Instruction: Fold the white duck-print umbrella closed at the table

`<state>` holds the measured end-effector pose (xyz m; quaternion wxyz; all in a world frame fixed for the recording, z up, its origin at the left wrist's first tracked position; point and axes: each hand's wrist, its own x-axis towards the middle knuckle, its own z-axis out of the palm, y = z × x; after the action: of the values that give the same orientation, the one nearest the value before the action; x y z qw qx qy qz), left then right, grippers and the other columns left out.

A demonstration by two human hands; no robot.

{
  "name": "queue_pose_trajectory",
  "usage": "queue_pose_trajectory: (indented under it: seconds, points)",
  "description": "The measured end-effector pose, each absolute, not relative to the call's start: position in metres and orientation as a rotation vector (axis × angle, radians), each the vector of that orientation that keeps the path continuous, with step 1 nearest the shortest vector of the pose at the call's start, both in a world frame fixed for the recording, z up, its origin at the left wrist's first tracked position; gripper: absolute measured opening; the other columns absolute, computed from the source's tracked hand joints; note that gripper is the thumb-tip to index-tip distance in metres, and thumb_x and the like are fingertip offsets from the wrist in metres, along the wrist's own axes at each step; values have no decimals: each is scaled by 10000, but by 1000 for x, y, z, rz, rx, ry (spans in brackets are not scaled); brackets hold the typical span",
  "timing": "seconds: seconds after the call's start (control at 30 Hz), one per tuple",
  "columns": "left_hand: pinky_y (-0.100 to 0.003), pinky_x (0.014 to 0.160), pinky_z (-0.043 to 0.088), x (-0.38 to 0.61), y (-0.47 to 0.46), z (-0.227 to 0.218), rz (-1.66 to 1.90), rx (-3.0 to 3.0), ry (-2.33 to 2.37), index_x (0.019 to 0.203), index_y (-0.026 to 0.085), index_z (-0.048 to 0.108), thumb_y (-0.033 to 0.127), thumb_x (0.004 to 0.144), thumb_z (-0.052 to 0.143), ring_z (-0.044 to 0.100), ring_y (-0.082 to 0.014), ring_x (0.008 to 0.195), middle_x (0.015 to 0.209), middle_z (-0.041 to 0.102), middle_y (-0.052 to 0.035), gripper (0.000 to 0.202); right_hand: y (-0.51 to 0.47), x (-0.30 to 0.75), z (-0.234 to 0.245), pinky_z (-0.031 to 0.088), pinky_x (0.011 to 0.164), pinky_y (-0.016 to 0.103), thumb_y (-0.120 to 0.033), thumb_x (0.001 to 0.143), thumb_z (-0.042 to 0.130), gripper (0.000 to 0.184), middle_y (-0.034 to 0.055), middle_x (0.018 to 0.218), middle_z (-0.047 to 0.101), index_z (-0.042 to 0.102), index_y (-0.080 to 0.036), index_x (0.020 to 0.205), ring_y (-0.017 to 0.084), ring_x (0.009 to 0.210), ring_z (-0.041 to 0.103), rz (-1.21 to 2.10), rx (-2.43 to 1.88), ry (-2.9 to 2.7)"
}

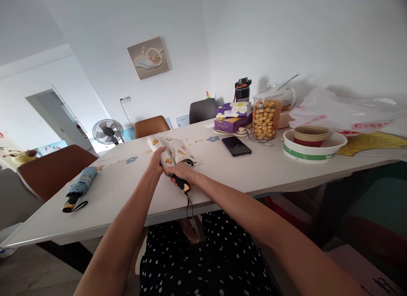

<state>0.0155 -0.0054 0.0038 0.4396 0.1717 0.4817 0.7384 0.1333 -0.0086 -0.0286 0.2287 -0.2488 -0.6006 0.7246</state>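
Note:
A white folding umbrella (178,148) with small orange prints lies partly folded over the table in front of me, its loose cloth spread toward the right. My left hand (157,160) is closed around the cloth on its left side. Near the lower end of the cloth, my right hand (180,172) grips the umbrella, just above its black handle. That handle has a gold tip and a black wrist strap hanging past the table edge. To the left, a blue folded umbrella (82,182) rests on the table, its strap looped beside it.
A black phone (236,146) lies right of my hands. Beyond it stand purple tissue boxes (233,117), a jar of round snacks (266,118) and a white bowl (313,154) holding a paper cup. Plastic bags (346,111) lie at the far right. Chairs (60,168) line the table's far side.

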Motion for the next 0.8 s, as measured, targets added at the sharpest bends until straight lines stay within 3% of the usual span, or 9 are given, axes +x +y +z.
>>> queue_pose_trajectory:
  seconds: [0.13,0.27,0.37,0.47,0.57,0.67,0.8]
  points:
    - [-336,639,548,15,-5,3,1822,435,1149,861,130,590,162,654,581,623,-205,652,710,621,-70,210,-7,134,-29,393,317,191,-196,644,590,185,-41,550,482,476,-167,786,84,395,460,2012,-485,-1651]
    - [-355,609,541,15,-3,2,1988,358,1334,905,131,571,132,605,614,607,-199,610,686,599,-46,303,-4,131,-32,428,313,223,-271,639,653,255,-6,640,549,517,-156,822,114,416,523,1920,-512,-1776]
    - [-358,598,535,15,-4,4,2033,388,1456,925,120,577,150,600,652,607,-203,612,718,608,-55,335,-2,130,-34,409,292,225,-294,610,702,301,-21,615,534,515,-158,803,100,372,488,1939,-535,-1777]
    - [-319,590,527,14,-7,1,1988,521,1396,943,134,601,348,670,670,617,-201,653,796,636,-80,354,-1,130,-33,388,297,208,-281,637,678,244,-35,532,487,484,-157,719,87,359,454,1980,-572,-1680]
    - [-277,530,505,12,-9,-10,1917,555,1309,931,149,610,511,781,521,607,-178,628,808,642,-83,402,0,132,-30,387,323,199,-317,679,658,245,-34,478,468,472,-158,683,82,360,442,2017,-590,-1602]
    - [-253,423,444,11,-10,-23,1836,449,1397,847,147,599,437,825,473,546,-144,496,702,614,-60,317,2,134,-29,389,338,197,-352,685,673,273,-33,465,470,485,-155,687,77,357,431,2010,-576,-1553]
    - [-205,376,362,11,-13,-33,1812,451,1366,715,133,558,256,763,569,432,-85,392,547,516,-4,133,5,133,-31,380,328,199,-400,688,679,302,-18,477,489,515,-147,690,85,368,441,1979,-544,-1551]
